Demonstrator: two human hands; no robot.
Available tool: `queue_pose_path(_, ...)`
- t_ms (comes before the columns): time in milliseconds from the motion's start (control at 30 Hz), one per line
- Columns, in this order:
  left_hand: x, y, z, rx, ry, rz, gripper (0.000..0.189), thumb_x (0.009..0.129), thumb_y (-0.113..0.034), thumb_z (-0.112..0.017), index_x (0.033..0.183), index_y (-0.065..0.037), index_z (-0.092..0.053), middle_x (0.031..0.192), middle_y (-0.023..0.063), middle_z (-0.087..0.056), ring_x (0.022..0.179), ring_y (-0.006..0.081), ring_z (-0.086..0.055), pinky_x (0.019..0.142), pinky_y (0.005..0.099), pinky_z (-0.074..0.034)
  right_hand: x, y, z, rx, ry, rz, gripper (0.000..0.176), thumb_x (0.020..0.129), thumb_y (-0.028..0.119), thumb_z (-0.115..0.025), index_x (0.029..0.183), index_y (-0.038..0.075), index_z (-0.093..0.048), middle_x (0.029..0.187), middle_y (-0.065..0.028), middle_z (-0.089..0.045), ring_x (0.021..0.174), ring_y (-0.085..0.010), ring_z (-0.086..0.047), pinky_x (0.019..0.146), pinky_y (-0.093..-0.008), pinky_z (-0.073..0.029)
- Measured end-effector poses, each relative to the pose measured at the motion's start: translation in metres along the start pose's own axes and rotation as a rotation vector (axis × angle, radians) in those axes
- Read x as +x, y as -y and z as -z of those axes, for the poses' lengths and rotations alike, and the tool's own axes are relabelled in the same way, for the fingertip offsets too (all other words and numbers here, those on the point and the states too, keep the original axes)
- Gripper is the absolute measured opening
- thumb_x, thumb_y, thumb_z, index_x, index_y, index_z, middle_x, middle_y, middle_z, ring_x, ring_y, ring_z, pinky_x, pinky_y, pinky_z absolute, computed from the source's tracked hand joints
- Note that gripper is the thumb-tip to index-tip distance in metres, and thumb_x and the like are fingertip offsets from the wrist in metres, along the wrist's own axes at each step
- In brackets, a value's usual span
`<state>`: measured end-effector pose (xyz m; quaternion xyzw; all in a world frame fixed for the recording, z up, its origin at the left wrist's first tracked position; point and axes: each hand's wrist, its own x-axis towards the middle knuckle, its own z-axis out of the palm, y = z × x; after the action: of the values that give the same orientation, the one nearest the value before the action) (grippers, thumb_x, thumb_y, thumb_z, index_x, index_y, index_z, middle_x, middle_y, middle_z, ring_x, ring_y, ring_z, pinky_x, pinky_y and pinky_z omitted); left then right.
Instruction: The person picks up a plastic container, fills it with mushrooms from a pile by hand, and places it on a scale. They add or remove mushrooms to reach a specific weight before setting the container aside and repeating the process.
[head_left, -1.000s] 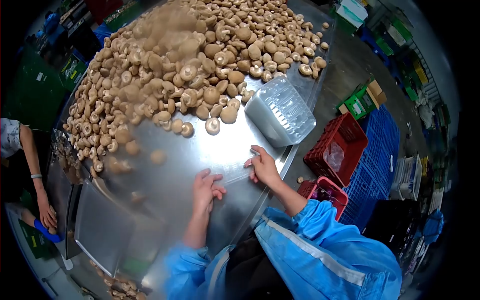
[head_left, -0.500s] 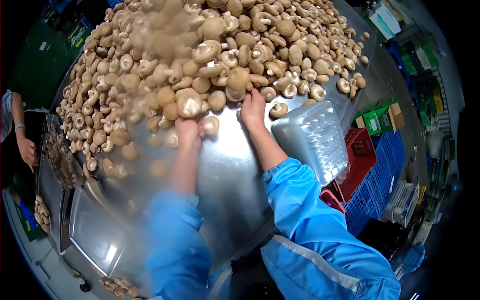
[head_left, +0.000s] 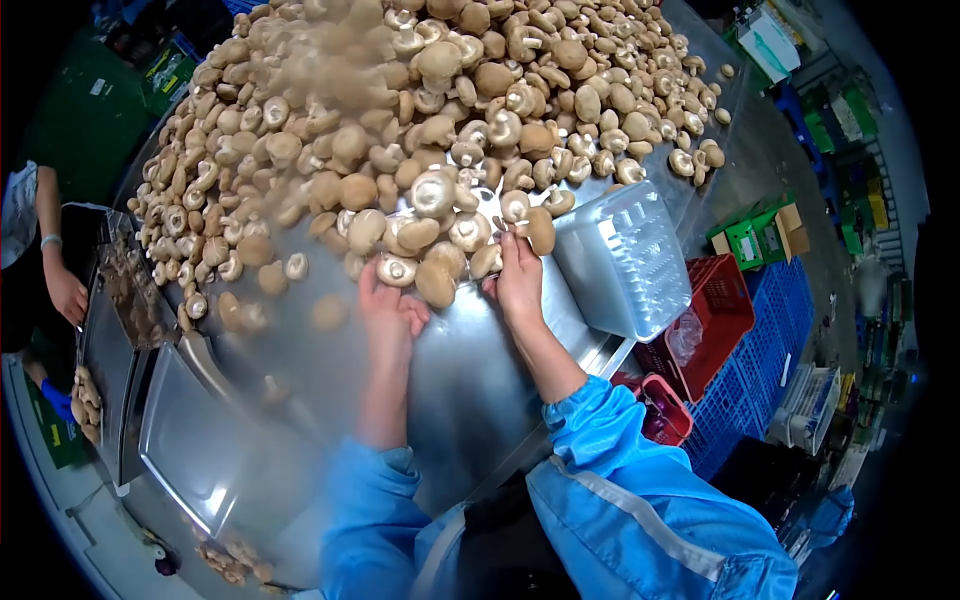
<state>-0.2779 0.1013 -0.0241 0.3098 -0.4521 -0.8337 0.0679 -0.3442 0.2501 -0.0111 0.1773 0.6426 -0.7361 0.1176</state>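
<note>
A large heap of brown-capped mushrooms (head_left: 350, 145) covers the far part of a metal table (head_left: 470, 370). My left hand (head_left: 390, 315) is at the near edge of the heap, its fingers partly curled and apart, touching a mushroom (head_left: 397, 270) that shows its pale underside. To the right, my right hand (head_left: 520, 280) has its fingers bent around a mushroom (head_left: 487, 262); its fingertips are partly hidden. Another mushroom (head_left: 540, 230) leans against those fingers. Between my hands lies a loose cluster with a brown-capped mushroom (head_left: 436, 284) in front.
Stacked clear plastic trays (head_left: 625, 260) stand beside my right hand. Beyond the table edge are a red crate (head_left: 735, 300) and a blue plastic pallet (head_left: 770, 350). A clear tray (head_left: 200, 440) lies at left. Another person's hand (head_left: 68, 292) is near a mushroom-filled container (head_left: 130, 290).
Several mushrooms have come nearer to me from the heap's front edge. Both my hands are lower in view, and the left is more open. The tray stack sits slightly lower.
</note>
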Motion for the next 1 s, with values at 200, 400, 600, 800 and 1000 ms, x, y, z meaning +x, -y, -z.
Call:
queue_pose_path(200, -0.049, -0.015, 0.038, 0.01, -0.016, 0.025, 0.047, 0.098, 0.002, -0.033, 0.143, -0.004, -0.027, 0.108, 0.0211, -0.06, 0.049, 0.0174, -0.056, 0.034, 0.0241, -0.037, -0.045, -0.009, -0.004, -0.057, 0.106, 0.07, 0.036, 0.106, 0.025, -0.037, 0.132, 0.007, -0.054, 0.093, -0.0077, -0.066, 0.044, -0.0064, -0.047, 0.04, -0.0215, -0.038)
queue_pose_path(400, -0.101, -0.06, 0.094, 0.01, -0.095, -0.076, 0.039, 0.094, 0.003, -0.044, 0.133, -0.002, -0.041, 0.096, 0.0147, -0.061, 0.049, 0.0178, -0.058, 0.031, 0.0214, -0.038, -0.108, -0.002, -0.048, -0.004, 0.237, 0.07, 0.037, 0.106, 0.027, -0.038, 0.134, 0.009, -0.053, 0.096, -0.0042, -0.063, 0.047, -0.005, -0.049, 0.039, -0.0185, -0.039)
queue_pose_path(600, -0.156, -0.121, 0.184, 0.155, -0.265, -0.172, 0.026, 0.093, 0.0, -0.05, 0.118, 0.003, -0.054, 0.087, 0.0093, -0.062, 0.046, 0.0127, -0.056, 0.031, 0.0191, -0.037, -0.166, -0.018, -0.118, -0.014, 0.483, 0.045, 0.035, 0.105, 0.023, -0.038, 0.134, 0.008, -0.05, 0.1, -0.0059, -0.063, 0.048, -0.0075, -0.05, 0.039, -0.0212, -0.04)
queue_pose_path(800, -0.202, -0.147, 0.284, 0.133, -0.47, -0.222, 0.027, 0.092, -0.003, -0.052, 0.117, 0.005, -0.057, 0.076, 0.0067, -0.06, 0.045, 0.0112, -0.056, 0.031, 0.019, -0.038, -0.224, -0.067, -0.192, -0.177, 0.667, 0.118, 0.033, 0.102, 0.019, -0.042, 0.131, 0.005, -0.053, 0.103, -0.0115, -0.063, 0.053, -0.0136, -0.057, 0.049, -0.029, -0.047)
queue_pose_path(1000, -0.224, -0.152, 0.365, 0.284, -0.614, -0.181, 0.028, 0.092, -0.004, -0.053, 0.119, 0.004, -0.059, 0.076, 0.0075, -0.062, 0.043, 0.0098, -0.054, 0.032, 0.0192, -0.035, -0.253, -0.106, -0.235, -0.626, 0.605, 0.636, 0.032, 0.095, 0.019, -0.052, 0.122, 0.004, -0.059, 0.1, -0.0224, -0.06, 0.087, -0.0419, -0.06, 0.079, -0.0484, -0.049)
